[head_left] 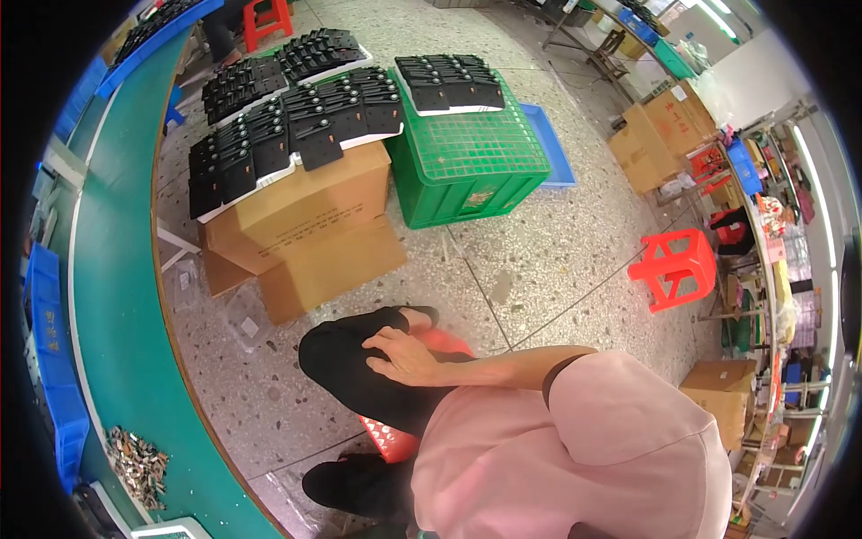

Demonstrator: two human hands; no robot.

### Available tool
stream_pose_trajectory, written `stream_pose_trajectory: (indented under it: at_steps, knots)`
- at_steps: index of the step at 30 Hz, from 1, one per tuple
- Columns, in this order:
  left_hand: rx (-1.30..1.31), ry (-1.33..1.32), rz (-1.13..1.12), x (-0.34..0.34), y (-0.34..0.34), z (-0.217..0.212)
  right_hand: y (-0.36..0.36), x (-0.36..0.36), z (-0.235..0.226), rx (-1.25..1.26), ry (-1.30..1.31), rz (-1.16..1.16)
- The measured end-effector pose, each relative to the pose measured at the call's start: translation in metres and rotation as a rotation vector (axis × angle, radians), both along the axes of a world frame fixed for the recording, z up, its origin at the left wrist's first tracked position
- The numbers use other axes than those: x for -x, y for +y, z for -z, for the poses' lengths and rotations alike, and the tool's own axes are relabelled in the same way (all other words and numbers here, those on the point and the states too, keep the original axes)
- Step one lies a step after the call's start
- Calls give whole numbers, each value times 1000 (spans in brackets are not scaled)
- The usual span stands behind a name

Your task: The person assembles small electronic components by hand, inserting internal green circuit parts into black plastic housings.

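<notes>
You're sitting on a red stool, twisted to your right, with one hand resting flat on your knee in dark trousers; fingers are lying loosely spread, gripping nothing. From the arm's path across your body it's looking like the right hand, but that's a judgement. The other hand isn't showing anywhere, so can't tell what it's doing.

Nothing is being worked right now. Trays of black flat parts are sitting stacked on the cardboard boxes and on the green crate, well apart from your hand. A small heap of metal bits is lying on the green counter at your left, untouched.

Forearm is running bare from the pink sleeve toward the knee, elbow bent, wrist relaxed. A spare red stool is standing on the floor at your right.
</notes>
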State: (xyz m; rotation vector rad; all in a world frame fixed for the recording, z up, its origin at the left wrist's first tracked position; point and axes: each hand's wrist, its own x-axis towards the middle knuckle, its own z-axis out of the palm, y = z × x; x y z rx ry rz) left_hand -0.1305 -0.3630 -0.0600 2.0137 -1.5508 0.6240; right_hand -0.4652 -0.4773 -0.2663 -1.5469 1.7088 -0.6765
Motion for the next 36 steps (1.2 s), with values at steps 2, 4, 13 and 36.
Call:
stream_pose_trajectory:
  at_steps: [2,4,13,36]
  knots:
    - [-27,-20,-15,0,1,1,-4,1,-1,-27,0,-16]
    - [-10,4,-19,1,2,0,-4,0,0,-53,3,-29]
    - [28,63,25,-8,9,7,-3,0,9,12,-48,15]
    - [-131,84,139,8,5,-3,-8,7,13,-84,-228,135]
